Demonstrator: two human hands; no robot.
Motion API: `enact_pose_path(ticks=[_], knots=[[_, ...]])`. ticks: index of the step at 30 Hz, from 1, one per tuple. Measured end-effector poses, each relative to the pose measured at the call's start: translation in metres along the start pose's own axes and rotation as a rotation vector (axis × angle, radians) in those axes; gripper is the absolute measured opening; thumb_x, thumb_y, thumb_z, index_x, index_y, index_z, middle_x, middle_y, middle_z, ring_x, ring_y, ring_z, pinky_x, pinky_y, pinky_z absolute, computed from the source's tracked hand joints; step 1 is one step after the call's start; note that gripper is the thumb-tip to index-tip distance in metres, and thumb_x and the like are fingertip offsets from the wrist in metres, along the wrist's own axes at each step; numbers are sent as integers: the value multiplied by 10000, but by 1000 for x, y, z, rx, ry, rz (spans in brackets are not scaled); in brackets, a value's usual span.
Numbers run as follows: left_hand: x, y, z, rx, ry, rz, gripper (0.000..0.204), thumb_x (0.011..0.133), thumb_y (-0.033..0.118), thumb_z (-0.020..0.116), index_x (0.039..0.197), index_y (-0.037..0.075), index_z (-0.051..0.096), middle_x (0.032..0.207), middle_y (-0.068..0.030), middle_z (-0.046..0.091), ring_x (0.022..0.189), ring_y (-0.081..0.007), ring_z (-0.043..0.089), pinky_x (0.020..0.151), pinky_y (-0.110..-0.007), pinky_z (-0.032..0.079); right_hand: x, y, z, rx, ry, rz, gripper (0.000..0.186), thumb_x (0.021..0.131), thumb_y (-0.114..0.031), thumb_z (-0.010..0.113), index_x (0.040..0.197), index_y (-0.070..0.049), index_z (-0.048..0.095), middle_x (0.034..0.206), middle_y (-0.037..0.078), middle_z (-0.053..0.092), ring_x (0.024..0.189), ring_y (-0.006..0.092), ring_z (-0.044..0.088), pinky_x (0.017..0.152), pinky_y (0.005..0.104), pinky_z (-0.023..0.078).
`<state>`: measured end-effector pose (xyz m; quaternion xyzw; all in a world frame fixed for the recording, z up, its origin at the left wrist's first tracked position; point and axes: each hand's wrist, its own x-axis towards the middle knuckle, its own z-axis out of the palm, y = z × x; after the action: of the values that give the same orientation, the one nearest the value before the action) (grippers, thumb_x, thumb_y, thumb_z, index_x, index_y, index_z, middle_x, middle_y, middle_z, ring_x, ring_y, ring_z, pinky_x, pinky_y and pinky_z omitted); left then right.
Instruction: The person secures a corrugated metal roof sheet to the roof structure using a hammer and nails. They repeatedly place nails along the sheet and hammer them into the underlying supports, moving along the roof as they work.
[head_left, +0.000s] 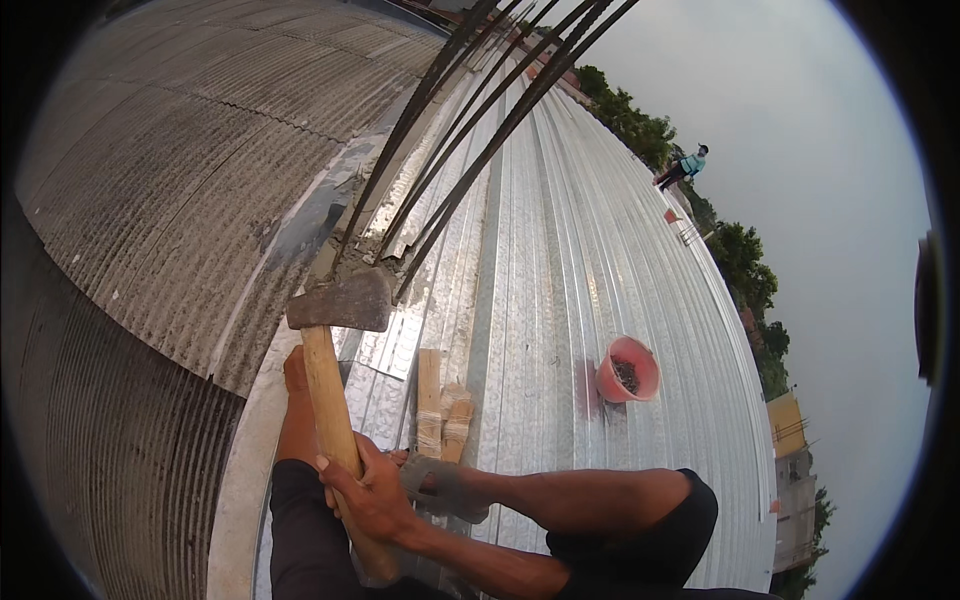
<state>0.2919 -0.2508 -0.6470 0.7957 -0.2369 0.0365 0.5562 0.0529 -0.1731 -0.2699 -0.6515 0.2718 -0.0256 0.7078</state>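
Note:
My right hand (375,495) is closed around the wooden handle of an axe (340,385), low on the grip. The handle slants up and slightly left. Its worn grey metal head sits at the top end, in front of the foot of several dark steel rebars (455,180). Whether the head touches the rough concrete (352,262) there, I cannot tell. No part of my left hand shows. Beside my right foot lie two pieces of wood (429,390), partly wrapped in clear film.
A pink bucket (648,370) with small dark pieces inside stands on the shiny corrugated metal roof (560,270). To the left lies an older grey corrugated roof (200,190), past a concrete ledge (240,510). Another person (683,168) stands at the roof's far right edge.

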Motion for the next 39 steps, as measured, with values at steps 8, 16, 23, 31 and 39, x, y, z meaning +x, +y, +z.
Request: enact_pose_path(ticks=[8,16,23,31,39], knots=[[21,-37,-25,18,54,-5,133,831,212,675,853,81,681,858,-116,680,854,-330,684,741,-462,576,11,-11,19,50,-48,30,355,1012,-210,668,1232,27,521,855,49,616,632,108,609,551,283,516],[16,2,-39,127,124,45,87,869,165,697,860,80,681,785,-121,666,751,-325,697,640,-431,572,86,64,-3,122,11,-30,446,1036,-336,614,1299,0,484,789,18,535,563,97,540,470,282,456],[23,60,-74,289,70,52,109,902,136,681,939,34,687,820,-159,681,777,-373,673,686,-481,529,106,81,-31,-36,42,5,516,1023,-318,640,1372,30,488,789,28,573,597,97,550,536,290,468],[29,46,-96,-174,111,-387,226,948,146,709,1090,-29,733,856,-76,725,767,-119,587,713,-312,469,116,100,-67,-60,240,158,430,1021,-265,636,1316,30,534,758,28,562,610,101,575,546,297,490],[40,54,-97,-253,92,-288,257,950,278,734,1000,31,781,832,-49,735,755,-118,623,703,-307,479,105,111,-45,-265,213,123,449,997,-235,622,1330,49,519,748,145,659,642,228,663,601,390,527]])
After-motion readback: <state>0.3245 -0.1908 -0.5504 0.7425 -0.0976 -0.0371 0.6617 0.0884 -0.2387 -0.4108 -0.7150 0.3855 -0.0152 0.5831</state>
